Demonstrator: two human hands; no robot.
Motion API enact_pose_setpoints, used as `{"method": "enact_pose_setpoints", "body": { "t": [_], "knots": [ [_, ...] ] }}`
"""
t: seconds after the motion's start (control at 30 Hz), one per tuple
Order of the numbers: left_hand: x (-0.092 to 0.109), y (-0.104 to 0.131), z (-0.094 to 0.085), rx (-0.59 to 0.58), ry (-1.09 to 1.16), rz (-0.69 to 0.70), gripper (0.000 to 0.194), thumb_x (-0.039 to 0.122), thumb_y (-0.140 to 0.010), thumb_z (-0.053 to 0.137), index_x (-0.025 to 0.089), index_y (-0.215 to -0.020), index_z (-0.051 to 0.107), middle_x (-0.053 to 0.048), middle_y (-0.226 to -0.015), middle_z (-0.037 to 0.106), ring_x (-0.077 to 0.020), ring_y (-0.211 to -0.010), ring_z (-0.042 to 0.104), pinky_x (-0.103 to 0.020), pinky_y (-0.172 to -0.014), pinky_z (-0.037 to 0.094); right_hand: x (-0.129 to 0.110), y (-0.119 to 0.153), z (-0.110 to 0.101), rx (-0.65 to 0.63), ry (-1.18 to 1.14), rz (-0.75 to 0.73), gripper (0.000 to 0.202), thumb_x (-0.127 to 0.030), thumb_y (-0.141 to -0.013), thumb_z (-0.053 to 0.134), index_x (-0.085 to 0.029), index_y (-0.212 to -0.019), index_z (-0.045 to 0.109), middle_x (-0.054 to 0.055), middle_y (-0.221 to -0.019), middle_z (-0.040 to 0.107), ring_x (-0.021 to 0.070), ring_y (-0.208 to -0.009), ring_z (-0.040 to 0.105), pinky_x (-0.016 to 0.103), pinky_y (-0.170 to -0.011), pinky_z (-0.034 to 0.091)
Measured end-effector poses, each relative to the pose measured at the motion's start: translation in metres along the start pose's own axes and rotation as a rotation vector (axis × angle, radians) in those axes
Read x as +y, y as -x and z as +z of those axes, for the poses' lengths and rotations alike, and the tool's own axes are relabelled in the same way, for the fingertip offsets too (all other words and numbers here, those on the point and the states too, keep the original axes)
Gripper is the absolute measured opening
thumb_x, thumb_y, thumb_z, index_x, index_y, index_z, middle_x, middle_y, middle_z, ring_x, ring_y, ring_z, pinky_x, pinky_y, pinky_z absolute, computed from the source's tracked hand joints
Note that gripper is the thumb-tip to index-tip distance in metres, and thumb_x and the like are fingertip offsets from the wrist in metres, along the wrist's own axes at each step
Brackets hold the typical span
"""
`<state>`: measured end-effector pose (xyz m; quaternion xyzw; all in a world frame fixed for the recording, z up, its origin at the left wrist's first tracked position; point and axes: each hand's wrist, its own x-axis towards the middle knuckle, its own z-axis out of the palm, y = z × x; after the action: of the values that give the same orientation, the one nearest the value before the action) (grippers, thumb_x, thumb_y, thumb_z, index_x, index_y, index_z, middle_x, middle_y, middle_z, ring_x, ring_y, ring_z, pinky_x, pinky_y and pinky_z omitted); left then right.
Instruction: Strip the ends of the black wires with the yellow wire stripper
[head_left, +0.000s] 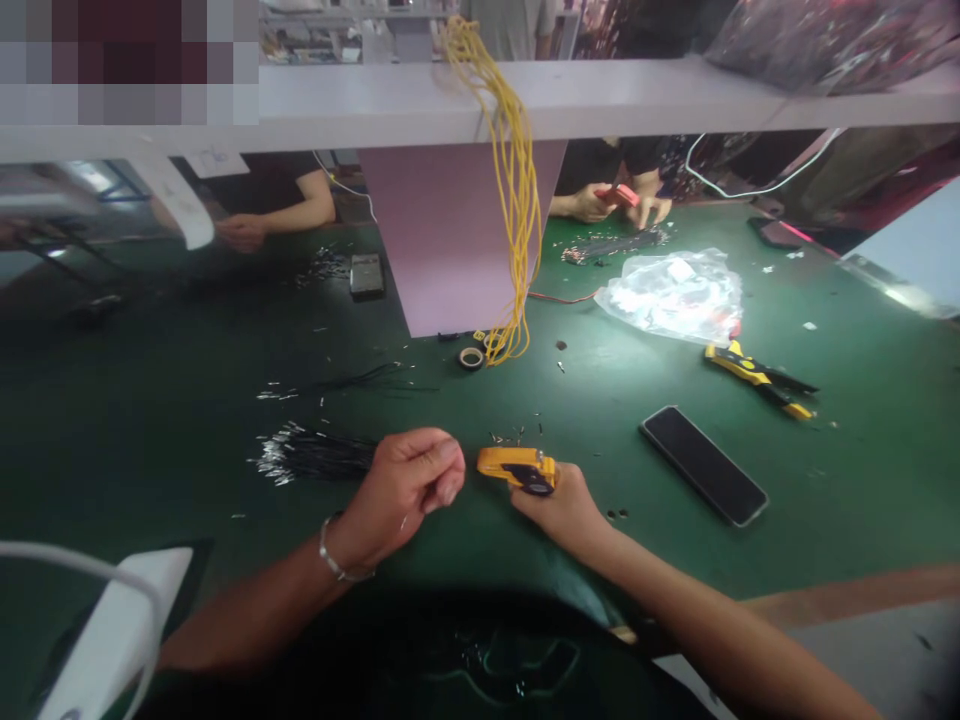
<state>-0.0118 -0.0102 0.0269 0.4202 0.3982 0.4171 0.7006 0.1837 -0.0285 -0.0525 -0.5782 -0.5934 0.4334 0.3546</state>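
My left hand (409, 485) is closed in a pinch, its fingertips pressed together. Whatever lies between those fingers is too small to make out. Just behind it, partly covered by the hand, lies a bundle of black wires (322, 455) with silvery ends pointing left. My right hand (566, 508) is wrapped around a yellow-and-black wire stripper (517, 468), whose head points left toward my left fingertips with a small gap between. Its handles are mostly hidden in the hand. Small scraps (517, 435) lie just beyond the tool.
A phone (703, 465) and yellow-black pliers (761, 380) lie to the right, below a clear plastic bag (675, 295). Yellow wires (514, 190) hang from the shelf (360, 105) by tape rolls (471, 358). Co-workers' hands (596, 203) work opposite; a white power strip (116, 635) is at lower left.
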Motion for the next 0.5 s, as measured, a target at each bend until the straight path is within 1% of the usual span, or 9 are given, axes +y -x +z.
{"method": "enact_pose_setpoints", "body": {
  "t": [0.07,0.13,0.2,0.23,0.3,0.43,0.5],
  "knots": [
    [0.004,-0.006,-0.006,-0.007,0.074,-0.002,0.031,0.022,-0.087,0.057,0.014,-0.058,0.050,0.003,-0.050,0.043,-0.0065,-0.045,0.039,-0.021,-0.042,0.022,0.000,0.005,-0.002,0.021,0.047,-0.056,0.019,-0.024,-0.065,0.055,-0.014,-0.073,0.069,0.002,-0.061,0.065,0.0157,-0.053,0.057,0.024,-0.052,0.046],
    [0.006,-0.011,-0.011,-0.031,0.130,-0.037,0.030,0.022,-0.088,0.055,0.014,-0.060,0.049,0.004,-0.051,0.041,-0.0060,-0.044,0.038,-0.020,-0.041,0.021,0.000,0.010,-0.004,0.070,0.148,-0.167,0.013,-0.026,-0.065,0.057,-0.016,-0.062,0.064,0.002,-0.053,0.060,0.0155,-0.049,0.055,0.025,-0.049,0.045],
    [0.006,-0.013,-0.014,-0.049,0.160,-0.057,0.028,0.022,-0.088,0.055,0.014,-0.062,0.050,0.004,-0.051,0.040,-0.0060,-0.043,0.039,-0.020,-0.040,0.020,0.002,0.011,-0.006,0.116,0.237,-0.259,0.013,-0.028,-0.064,0.059,-0.018,-0.055,0.060,0.001,-0.049,0.057,0.0155,-0.047,0.054,0.025,-0.050,0.044],
    [0.005,-0.013,-0.014,-0.054,0.166,-0.061,0.028,0.022,-0.088,0.055,0.014,-0.061,0.050,0.004,-0.050,0.039,-0.0060,-0.043,0.039,-0.020,-0.040,0.020,0.003,0.011,-0.006,0.136,0.259,-0.275,0.014,-0.029,-0.064,0.059,-0.018,-0.055,0.059,0.001,-0.049,0.056,0.0156,-0.047,0.054,0.026,-0.050,0.044],
    [0.002,-0.011,-0.012,-0.044,0.158,-0.064,0.028,0.022,-0.087,0.056,0.014,-0.061,0.051,0.005,-0.049,0.038,-0.0061,-0.042,0.039,-0.020,-0.039,0.019,0.006,0.007,-0.008,0.137,0.258,-0.234,0.013,-0.029,-0.064,0.059,-0.018,-0.059,0.062,0.002,-0.051,0.058,0.0158,-0.047,0.054,0.026,-0.050,0.044],
    [-0.003,-0.005,-0.003,0.009,0.099,-0.086,0.026,0.024,-0.084,0.061,0.013,-0.061,0.054,0.005,-0.047,0.038,-0.0066,-0.042,0.038,-0.020,-0.039,0.018,0.007,0.001,-0.008,0.043,0.153,-0.057,0.017,-0.026,-0.066,0.055,-0.015,-0.070,0.068,0.002,-0.058,0.064,0.0157,-0.051,0.056,0.026,-0.052,0.046],
    [-0.006,0.000,0.001,0.021,0.071,-0.081,0.026,0.027,-0.082,0.062,0.013,-0.062,0.055,0.005,-0.046,0.039,-0.0072,-0.042,0.038,-0.020,-0.039,0.019,0.002,0.001,-0.006,0.020,0.069,0.008,0.016,-0.025,-0.065,0.056,-0.015,-0.070,0.067,0.001,-0.059,0.064,0.0153,-0.053,0.056,0.025,-0.052,0.046]
  ]
}}
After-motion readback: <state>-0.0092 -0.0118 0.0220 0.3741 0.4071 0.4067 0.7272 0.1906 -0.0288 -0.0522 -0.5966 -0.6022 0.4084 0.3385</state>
